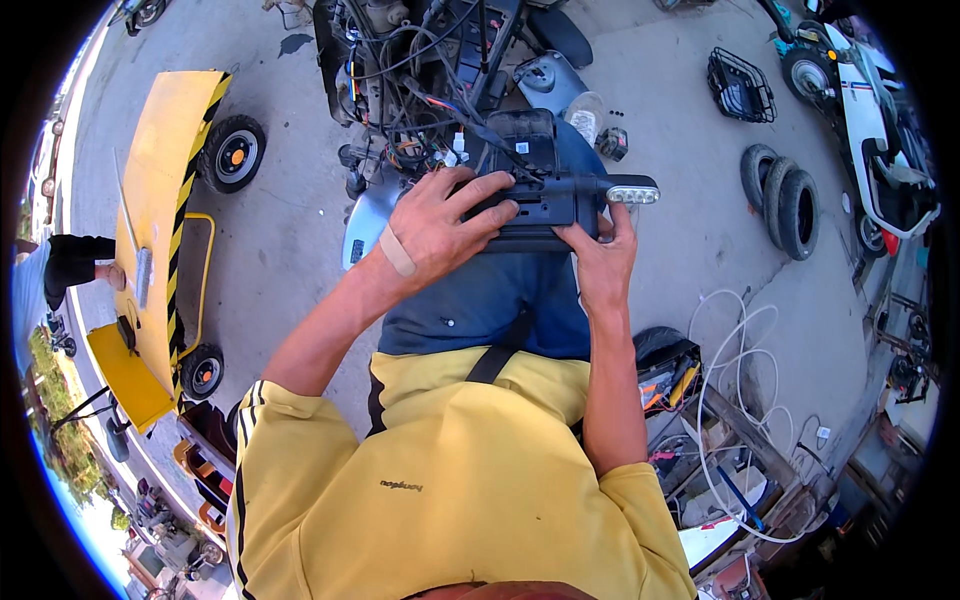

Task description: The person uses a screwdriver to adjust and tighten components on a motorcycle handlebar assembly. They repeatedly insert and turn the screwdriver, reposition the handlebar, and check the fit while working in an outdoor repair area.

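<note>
My left hand [435,228], with a tan bandage near the wrist, lies over a black plastic housing [543,208] across my lap, its fingers curled onto the top. My right hand [604,258] grips the right end, thumb at the lower edge and a finger under a clear-lensed lamp [632,195]. Just beyond the housing are tangled black cables [420,105] with small white connectors [458,143] and a partly stripped vehicle frame. Silver-blue body panels [545,82] lie behind it. The undersides of both grips are hidden.
A yellow cart [160,140] stands left, with a person's leg [75,262] beside it. Right are a black basket [741,85], stacked tyres [798,214], a white scooter [868,150] and a coiled hose [745,330]. Tools [668,385] sit near my right elbow.
</note>
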Motion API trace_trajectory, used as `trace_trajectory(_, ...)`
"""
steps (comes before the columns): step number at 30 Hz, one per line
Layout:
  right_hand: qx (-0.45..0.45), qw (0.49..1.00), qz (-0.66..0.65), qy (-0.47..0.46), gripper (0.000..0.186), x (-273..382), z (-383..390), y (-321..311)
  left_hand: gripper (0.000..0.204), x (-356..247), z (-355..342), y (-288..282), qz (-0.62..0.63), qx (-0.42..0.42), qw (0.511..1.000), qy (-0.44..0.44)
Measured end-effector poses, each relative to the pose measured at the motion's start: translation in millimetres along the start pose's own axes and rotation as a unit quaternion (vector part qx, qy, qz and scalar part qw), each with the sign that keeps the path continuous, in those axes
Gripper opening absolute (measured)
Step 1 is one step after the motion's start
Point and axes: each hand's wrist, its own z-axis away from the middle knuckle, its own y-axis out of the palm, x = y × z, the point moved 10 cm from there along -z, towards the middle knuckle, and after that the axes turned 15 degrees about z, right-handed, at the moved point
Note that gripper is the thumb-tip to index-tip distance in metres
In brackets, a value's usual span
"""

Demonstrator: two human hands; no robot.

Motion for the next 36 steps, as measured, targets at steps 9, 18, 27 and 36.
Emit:
trace_trajectory(9,-0.007,1.0,0.002,-0.013,0.063,-3.3,0.8,-0.6,0.054,-1.8,-1.0,0.9,-0.014,0.005,1.0,-0.002)
trace_trajectory(18,-0.003,0.998,0.059,-0.033,0.07,-1.8,2.7,-2.3,0.051,1.4,-0.6,7.9,-0.01,0.018,1.0,-0.015)
trace_trajectory(27,0.098,0.995,0.023,0.013,0.072,11.0,8.8,-4.9,0.057,3.7,1.1,13.6,0.016,0.057,0.996,-0.064)
trace_trajectory(36,0.02,0.999,0.012,-0.048,0.074,16.0,1.4,1.1,0.075,-22.9,4.6,20.5,-0.057,-0.097,0.991,-0.07)
